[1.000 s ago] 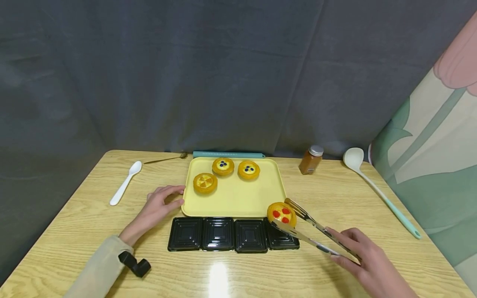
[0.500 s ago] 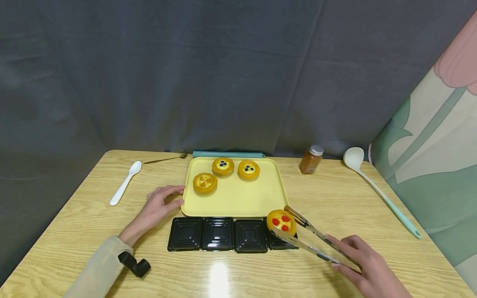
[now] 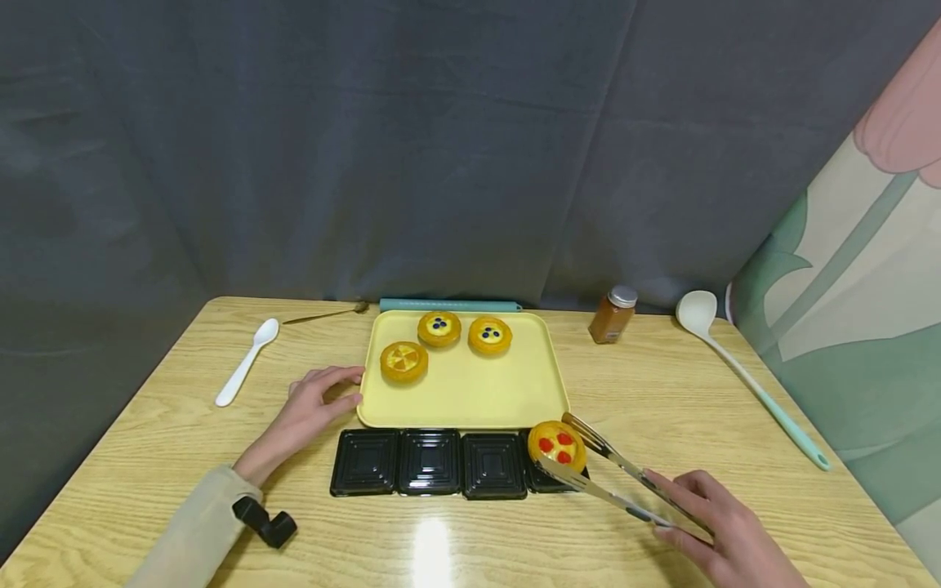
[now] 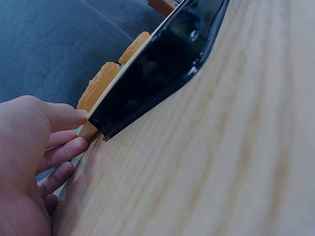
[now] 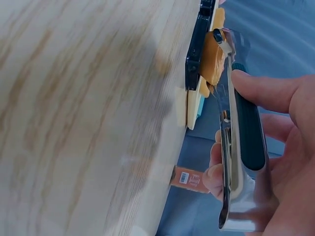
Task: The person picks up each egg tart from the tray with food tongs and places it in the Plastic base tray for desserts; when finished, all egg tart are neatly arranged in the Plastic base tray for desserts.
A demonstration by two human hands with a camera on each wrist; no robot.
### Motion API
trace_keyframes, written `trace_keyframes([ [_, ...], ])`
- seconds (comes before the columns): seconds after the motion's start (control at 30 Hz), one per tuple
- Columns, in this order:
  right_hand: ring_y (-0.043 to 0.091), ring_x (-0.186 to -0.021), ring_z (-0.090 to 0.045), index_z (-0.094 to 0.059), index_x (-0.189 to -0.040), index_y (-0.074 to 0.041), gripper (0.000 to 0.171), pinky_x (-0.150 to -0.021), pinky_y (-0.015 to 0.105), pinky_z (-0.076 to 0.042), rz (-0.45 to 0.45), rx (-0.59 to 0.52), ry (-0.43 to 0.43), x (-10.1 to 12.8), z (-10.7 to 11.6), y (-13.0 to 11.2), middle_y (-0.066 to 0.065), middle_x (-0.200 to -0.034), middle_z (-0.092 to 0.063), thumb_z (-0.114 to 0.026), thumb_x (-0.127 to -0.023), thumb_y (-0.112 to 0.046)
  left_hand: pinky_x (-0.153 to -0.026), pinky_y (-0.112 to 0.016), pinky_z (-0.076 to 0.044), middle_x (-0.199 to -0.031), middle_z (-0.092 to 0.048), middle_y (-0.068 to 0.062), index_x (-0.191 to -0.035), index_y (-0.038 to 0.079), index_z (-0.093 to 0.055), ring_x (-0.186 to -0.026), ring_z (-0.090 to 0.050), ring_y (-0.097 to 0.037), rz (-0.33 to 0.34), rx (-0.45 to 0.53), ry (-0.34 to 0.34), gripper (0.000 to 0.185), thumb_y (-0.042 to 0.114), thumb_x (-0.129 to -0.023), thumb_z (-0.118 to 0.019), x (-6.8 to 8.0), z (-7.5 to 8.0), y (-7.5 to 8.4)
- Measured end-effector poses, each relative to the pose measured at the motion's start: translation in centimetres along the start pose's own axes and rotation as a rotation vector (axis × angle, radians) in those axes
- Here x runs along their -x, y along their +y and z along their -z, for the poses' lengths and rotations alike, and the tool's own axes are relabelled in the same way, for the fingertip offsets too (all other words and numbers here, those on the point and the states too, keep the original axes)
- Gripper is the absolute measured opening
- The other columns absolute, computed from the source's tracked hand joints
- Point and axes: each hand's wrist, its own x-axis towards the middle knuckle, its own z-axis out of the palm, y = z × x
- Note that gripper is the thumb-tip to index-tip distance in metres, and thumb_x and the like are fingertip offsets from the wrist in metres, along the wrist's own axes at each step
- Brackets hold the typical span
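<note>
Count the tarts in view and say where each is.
4: a blue-topped tart and another on the far part of the yellow tray, an orange-topped tart toward its left end, a red-topped tart between the tongs, at the rightmost black dish.

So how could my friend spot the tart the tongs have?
Find the yellow tray, then the row of black dishes along its near edge. At the row's right end, between the tips of the tongs in the right hand, is the tart. It alone shows red pieces; the other three tarts have blue dots or orange wedges.
</note>
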Motion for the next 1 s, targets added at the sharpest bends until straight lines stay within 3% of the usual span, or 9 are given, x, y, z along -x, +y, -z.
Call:
trace_keyframes([
  [0.63, 0.000, -0.082, -0.048, -0.066, -0.135, -0.009, 0.065, -0.061, 0.026, -0.041, 0.076, 0.003, 0.029, 0.0, 0.3, 0.4, -0.011, -0.102, -0.053, -0.089, -0.074, -0.013, -0.093, -0.050, -0.023, -0.121, -0.068, -0.007, -0.135, 0.006, -0.064, -0.123, -0.049, -0.038, 0.003, -0.007, 0.000, 0.045, 0.019, -0.094, -0.074, 0.0, 0.0, 0.1],
  [1.0, 0.002, -0.085, -0.050, -0.063, -0.138, -0.014, 0.067, -0.064, 0.025, -0.043, 0.080, 0.006, 0.037, -0.7, 1.0, -0.8, -0.013, -0.104, -0.052, -0.088, -0.076, -0.013, -0.092, -0.049, -0.023, -0.121, -0.068, -0.006, -0.135, 0.006, -0.064, -0.122, -0.050, -0.037, 0.003, -0.014, 0.002, 0.045, 0.020, -0.094, -0.074, 0.0, 0.0, 0.0],
])
